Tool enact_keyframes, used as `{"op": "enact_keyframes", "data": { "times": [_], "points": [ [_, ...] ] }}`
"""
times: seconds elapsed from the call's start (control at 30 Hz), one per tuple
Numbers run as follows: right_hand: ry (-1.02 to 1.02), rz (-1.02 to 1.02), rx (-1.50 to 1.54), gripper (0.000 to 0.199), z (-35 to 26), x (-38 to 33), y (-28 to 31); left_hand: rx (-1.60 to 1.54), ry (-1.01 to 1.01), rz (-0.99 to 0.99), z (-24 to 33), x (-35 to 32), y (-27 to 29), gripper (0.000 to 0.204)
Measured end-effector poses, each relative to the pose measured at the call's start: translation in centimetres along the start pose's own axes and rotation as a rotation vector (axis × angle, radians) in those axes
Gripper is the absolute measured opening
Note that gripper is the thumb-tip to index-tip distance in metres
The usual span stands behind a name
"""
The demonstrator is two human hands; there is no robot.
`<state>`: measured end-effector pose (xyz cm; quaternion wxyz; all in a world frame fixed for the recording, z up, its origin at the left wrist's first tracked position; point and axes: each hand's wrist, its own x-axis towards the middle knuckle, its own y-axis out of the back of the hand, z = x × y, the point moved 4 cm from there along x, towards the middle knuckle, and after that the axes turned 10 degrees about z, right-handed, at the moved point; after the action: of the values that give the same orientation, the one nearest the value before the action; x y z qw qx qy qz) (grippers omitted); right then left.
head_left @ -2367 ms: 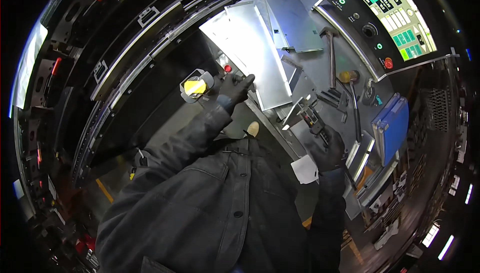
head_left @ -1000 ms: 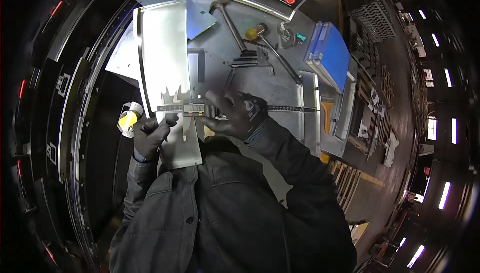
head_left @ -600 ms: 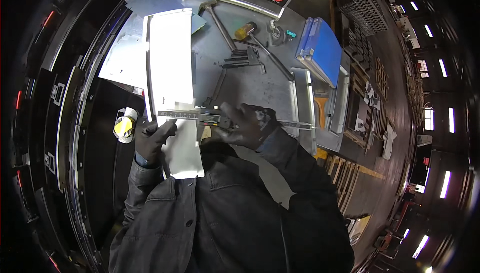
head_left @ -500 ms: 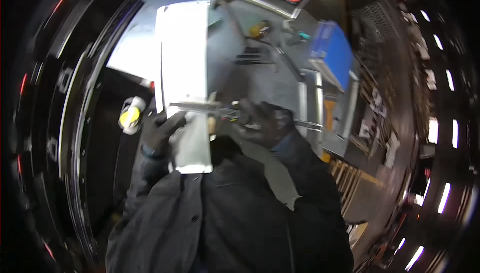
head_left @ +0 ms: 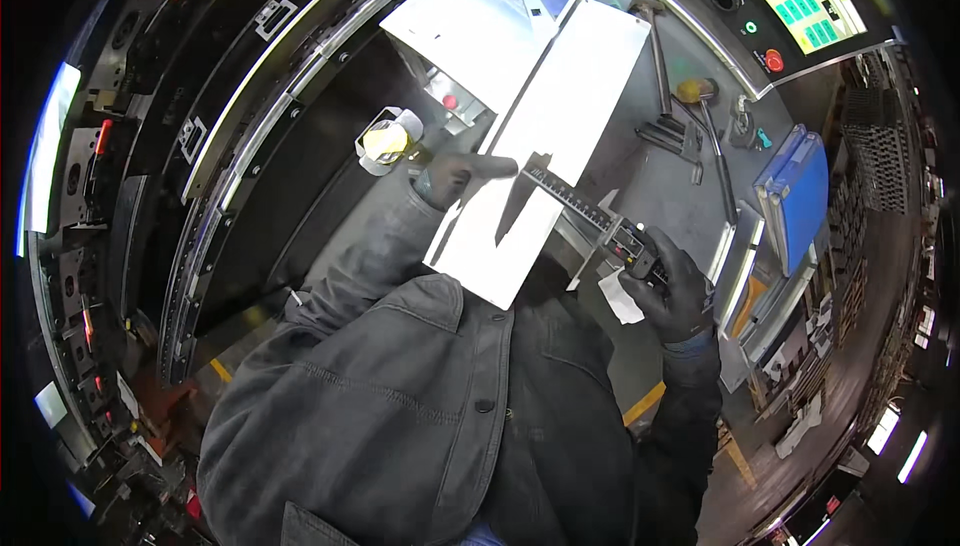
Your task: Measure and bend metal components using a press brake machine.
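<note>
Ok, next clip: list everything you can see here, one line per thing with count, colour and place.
sheet-metal strip: one, pale grey, long, lying across the bench in the middle
caliper: one, dark steel, laid across the strip
flat metal sheet: one, pale grey, behind the strip
yellow roll: one, yellow in a clear wrap, left of the strip
hammers: two, dark with long handles, on the bench at right
blue case: one, blue, far right
control panel: one, dark with a lit screen and red button, top right
left hand: dark glove, on the strip's edge
right hand: dark glove, holding the caliper's end
</note>
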<state>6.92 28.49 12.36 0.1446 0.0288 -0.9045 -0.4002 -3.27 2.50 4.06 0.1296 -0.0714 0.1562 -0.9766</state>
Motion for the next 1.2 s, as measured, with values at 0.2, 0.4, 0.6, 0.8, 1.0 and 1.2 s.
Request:
{"op": "enact_keyframes", "data": {
  "times": [0.2,0.4,0.6,0.8,1.0,1.2],
  "points": [
    [0.063,0.128,-0.113,0.058,-2.7,0.6,0.2,-0.434,0.504,-0.208,-1.8,0.4,1.0,0.036],
    [0.117,0.083,-0.078,0.062,-4.0,1.6,-1.3,-0.781,0.942,-0.419,-1.6,-0.1,0.2,0.04],
    [0.168,0.063,-0.049,0.063,-3.8,1.6,-1.4,-0.477,0.402,-0.401,3.2,-1.0,-2.0,0.058],
    [0.162,-0.14,-0.007,0.061,-2.4,1.7,-0.7,-0.444,0.307,-0.503,-2.6,2.3,3.5,0.072],
    [0.161,-0.126,-0.135,0.066,-1.9,1.4,0.1,-0.831,0.839,-0.305,1.8,0.2,-4.4,0.055],
    [0.133,-0.138,-0.186,0.059,-1.5,1.6,0.5,-0.422,0.659,-0.026,0.7,1.6,-3.1,0.047]
  ]
}}
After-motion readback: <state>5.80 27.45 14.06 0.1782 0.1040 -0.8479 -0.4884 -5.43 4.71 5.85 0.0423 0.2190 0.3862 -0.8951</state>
